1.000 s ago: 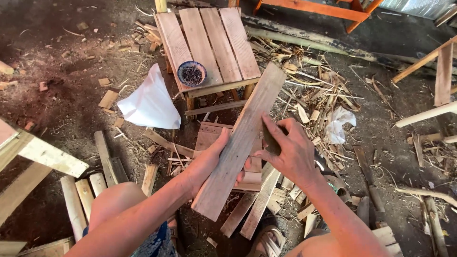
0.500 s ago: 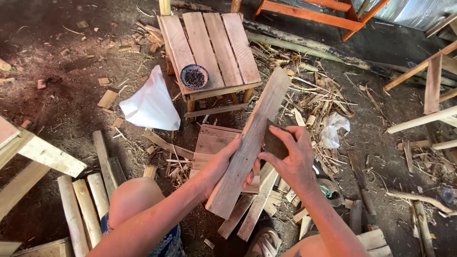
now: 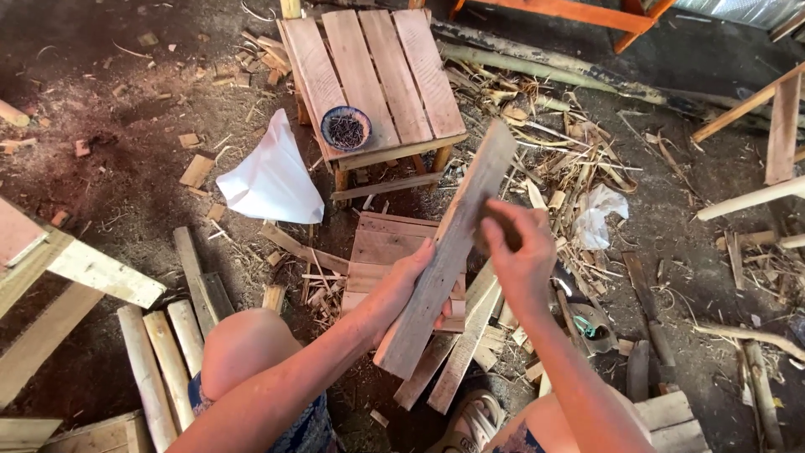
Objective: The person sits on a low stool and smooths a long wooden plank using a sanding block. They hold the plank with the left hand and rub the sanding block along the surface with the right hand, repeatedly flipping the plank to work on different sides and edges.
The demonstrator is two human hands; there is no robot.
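Observation:
My left hand (image 3: 405, 289) grips a long, pale wooden plank (image 3: 464, 220) near its lower end and holds it tilted up to the right. My right hand (image 3: 521, 258) presses a small dark piece of sandpaper (image 3: 496, 226) against the plank's right edge, about halfway up. The plank is turned partly on edge, so its face looks narrow. Under my hands a small slatted wooden panel (image 3: 379, 247) lies on the ground.
A slatted wooden stool (image 3: 369, 71) stands ahead with a dark bowl of nails (image 3: 345, 128) on it. A white bag (image 3: 270, 178) lies to its left. Wood offcuts, round sticks (image 3: 159, 361) and shavings litter the dirt floor. Wooden frames stand at left and right.
My right hand with the sandpaper has slid up along the plank's edge. The plank has rotated more onto its edge and tilted a little steeper.

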